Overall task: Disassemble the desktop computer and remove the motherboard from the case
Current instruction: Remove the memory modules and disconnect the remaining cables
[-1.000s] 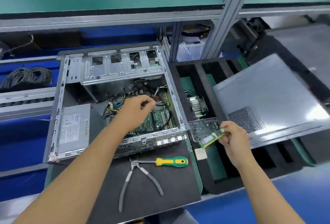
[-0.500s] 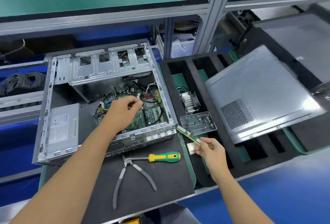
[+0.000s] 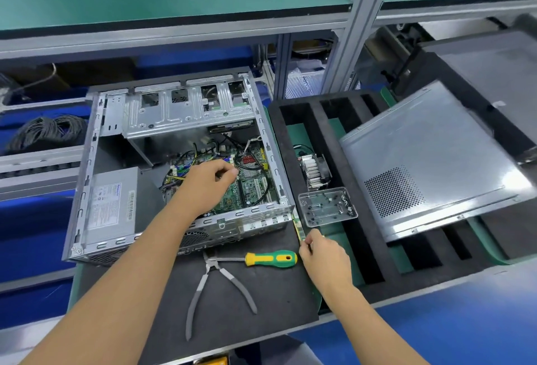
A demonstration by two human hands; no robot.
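Nearest the counter's front edge, pliers (image 3: 216,286) and a green-yellow screwdriver (image 3: 271,259) lie on the dark mat (image 3: 261,321). Just right of them, the right hand (image 3: 325,260) reaches forward, its grip pinching a green memory stick (image 3: 298,226) held on edge beside the clear screw tray (image 3: 327,206). Farther back, the left hand (image 3: 207,183), fingers curled together over the motherboard (image 3: 250,187), reaches into the open case (image 3: 87,190); whether it pinches anything cannot be told.
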